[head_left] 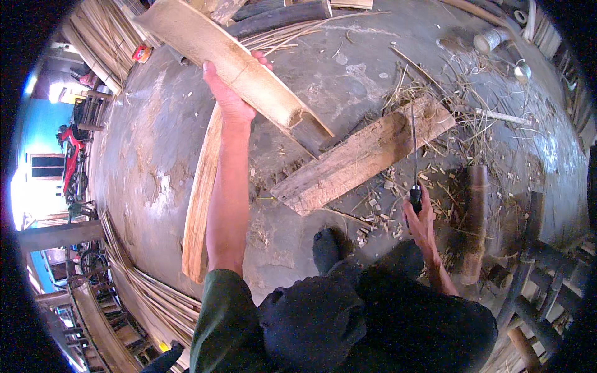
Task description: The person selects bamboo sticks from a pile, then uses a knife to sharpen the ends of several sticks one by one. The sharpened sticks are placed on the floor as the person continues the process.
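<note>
My left hand (229,96) grips a split length of bamboo (264,84), held aslant with its hollow side up. The thumb lies over the near edge and fingertips show at the far edge. Its lower right end is close to a rough wooden block (348,165) on the floor; whether they touch I cannot tell. In my right hand (423,217) is a knife with a black handle (415,195). Its long narrow blade points away from me, across the block in this view. A long pale wooden strip (200,217) shows beside my left forearm, partly hidden by it.
Small chips (382,211) and shavings (404,87) litter the floor around the block. A brown bamboo piece (476,217) is at the right, near a dark rack (535,286). Long strips (149,280) lie at lower left. Dark bamboo poles (283,17) lie beyond; a red motorbike (71,158) stands far left.
</note>
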Motion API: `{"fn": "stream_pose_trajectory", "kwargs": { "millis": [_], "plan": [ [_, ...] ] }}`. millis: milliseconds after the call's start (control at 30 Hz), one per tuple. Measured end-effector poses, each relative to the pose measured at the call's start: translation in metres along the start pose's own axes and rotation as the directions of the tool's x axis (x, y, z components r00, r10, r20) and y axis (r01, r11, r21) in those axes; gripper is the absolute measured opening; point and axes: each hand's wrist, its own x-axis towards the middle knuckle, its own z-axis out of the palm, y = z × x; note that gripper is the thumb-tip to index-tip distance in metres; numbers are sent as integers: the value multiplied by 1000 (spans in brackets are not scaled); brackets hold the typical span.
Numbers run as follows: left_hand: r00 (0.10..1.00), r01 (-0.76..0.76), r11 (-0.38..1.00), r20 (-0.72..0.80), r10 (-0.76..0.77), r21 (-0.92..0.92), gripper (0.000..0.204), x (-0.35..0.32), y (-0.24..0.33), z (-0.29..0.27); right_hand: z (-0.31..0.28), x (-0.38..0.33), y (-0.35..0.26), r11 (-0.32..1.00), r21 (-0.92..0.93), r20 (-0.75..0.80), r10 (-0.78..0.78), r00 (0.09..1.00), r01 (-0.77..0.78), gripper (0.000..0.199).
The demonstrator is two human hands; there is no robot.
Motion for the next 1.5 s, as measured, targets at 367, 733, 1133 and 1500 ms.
{"fn": "stream_pose_trajectory", "kwargs": {
  "millis": [367,733,1133,1500],
  "plan": [
    [945,-193,980,-277,174,-44,88,-1,12,20,4,-5,-19,997,77,10,-27,1000,26,51],
    [932,-192,722,-108,347,665,30,13,2,29,-10,7,16,934,-303,-104,-231,967,191,58],
    [976,-164,386,92,199,908,18,-57,-9,123,-37,-27,-284,858,314,132,-462,877,405,48],
    [943,-285,298,211,258,911,19,-78,-32,140,-25,-36,-325,838,425,296,-486,822,342,39]
  ]
}}
